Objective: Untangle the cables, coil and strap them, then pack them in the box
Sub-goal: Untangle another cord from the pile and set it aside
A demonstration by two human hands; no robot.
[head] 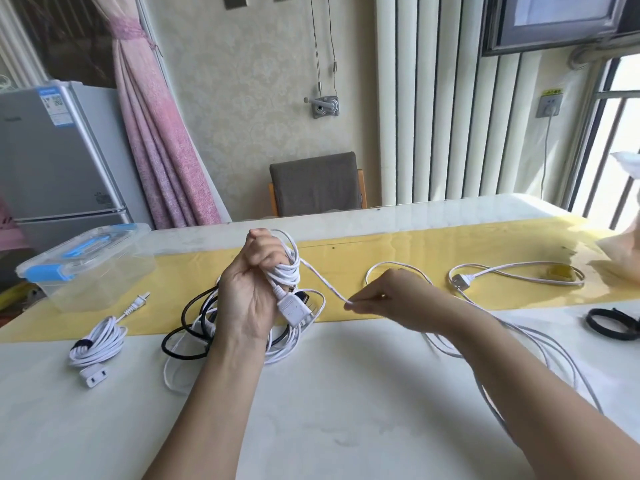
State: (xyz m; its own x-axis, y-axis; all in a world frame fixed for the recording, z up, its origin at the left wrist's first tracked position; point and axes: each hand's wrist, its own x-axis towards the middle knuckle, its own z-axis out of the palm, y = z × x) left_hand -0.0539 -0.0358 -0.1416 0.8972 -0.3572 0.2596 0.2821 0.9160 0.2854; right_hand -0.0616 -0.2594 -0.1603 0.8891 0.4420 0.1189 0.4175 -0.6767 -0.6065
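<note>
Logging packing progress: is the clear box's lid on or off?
On. The lid sits flat over the clear box, its blue handle on top. Whether the blue latch is clipped down, cannot tell.

One wide-angle camera rides on my head and faces forward and down across the table [346, 410]. It is near: my forearms come in from the bottom border, my left hand [251, 289] and right hand [391, 301] sit mid-frame, and single turns of the white cable [285, 273] round my left hand can be told apart. The table's far edge crosses just above them; beyond it stand a chair [317, 185] and the radiator [433, 98]. The near edge falls below the frame.
</note>
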